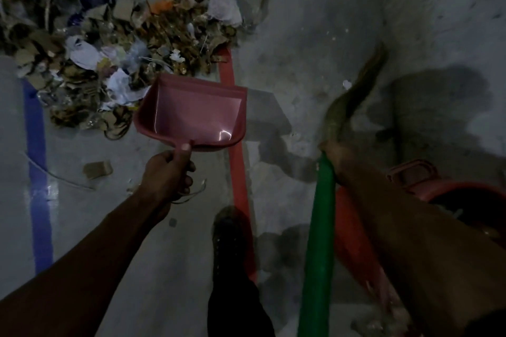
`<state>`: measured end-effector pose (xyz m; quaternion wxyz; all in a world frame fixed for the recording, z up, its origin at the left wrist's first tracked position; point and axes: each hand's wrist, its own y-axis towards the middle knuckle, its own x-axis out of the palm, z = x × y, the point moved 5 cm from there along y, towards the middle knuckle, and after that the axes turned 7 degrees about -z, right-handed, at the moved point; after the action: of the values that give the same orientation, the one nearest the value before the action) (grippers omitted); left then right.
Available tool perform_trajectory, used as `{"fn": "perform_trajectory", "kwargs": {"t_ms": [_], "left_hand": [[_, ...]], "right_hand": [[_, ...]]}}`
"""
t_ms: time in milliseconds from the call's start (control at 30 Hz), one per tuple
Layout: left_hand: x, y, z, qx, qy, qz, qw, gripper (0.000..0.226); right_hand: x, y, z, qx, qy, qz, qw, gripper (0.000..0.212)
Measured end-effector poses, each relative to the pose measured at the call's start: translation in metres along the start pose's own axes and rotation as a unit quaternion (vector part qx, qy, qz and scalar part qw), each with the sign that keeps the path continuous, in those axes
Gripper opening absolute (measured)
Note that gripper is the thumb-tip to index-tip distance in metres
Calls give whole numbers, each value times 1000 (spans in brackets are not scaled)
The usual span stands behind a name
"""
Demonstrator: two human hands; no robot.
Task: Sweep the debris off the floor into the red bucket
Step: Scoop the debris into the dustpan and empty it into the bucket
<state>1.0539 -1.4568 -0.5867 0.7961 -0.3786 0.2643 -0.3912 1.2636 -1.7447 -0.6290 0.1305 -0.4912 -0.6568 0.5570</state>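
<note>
The left hand (pixel 167 172) grips the pink dustpan (pixel 191 115) by its handle, mouth facing the debris pile (pixel 109 44) just beyond it. The right hand (pixel 335 157) seems, in the dim light, to grip the green-handled broom (pixel 319 241), bristles right of the dustpan. The red bucket (pixel 465 200) sits behind them.

A dim warehouse-like hall: grey concrete floor (pixel 315 8) with red line (pixel 226 74) and blue line (pixel 37 139) markings.

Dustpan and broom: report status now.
Left hand grips empty dustpan at debris pile edge. Right hand holds broom, bristles clear of pile. Red bucket beside right arm. Nothing blocking.
</note>
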Motion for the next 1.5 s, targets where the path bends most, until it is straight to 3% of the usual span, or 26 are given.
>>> {"fn": "perform_trajectory", "kwargs": {"t_ms": [100,300,500,600,700,933,1067,1267,1500], "left_hand": [[1,7,9,-6,-2,-13,1000,48],[-6,0,12,-45,-61,-30,997,28],[-29,-13,18,-79,-73,-45,993,12],[-45,-17,18,-105,-71,-14,992,12],[-65,-22,14,-104,-49,32,993,13],[-120,-33,-21,-95,-65,71,991,20],[-161,-43,-40,-96,-64,85,990,25],[-247,-57,-53,-77,-40,93,992,28],[-373,-62,-53,-26,40,46,998,23]], "right_hand": [[34,-11,-21,-36,-76,-36,996,39],[100,-56,-51,-85,-89,-102,987,26],[61,-75,-55,-78,29,-40,996,16],[40,-65,-55,-38,41,-19,998,29],[46,-54,-56,3,29,-27,999,24],[160,-60,-74,-31,-84,-109,990,30],[225,-97,-79,-57,-58,-153,985,39],[243,-164,-53,-60,42,-66,995,30],[282,-258,48,20,108,48,993,36]]}}
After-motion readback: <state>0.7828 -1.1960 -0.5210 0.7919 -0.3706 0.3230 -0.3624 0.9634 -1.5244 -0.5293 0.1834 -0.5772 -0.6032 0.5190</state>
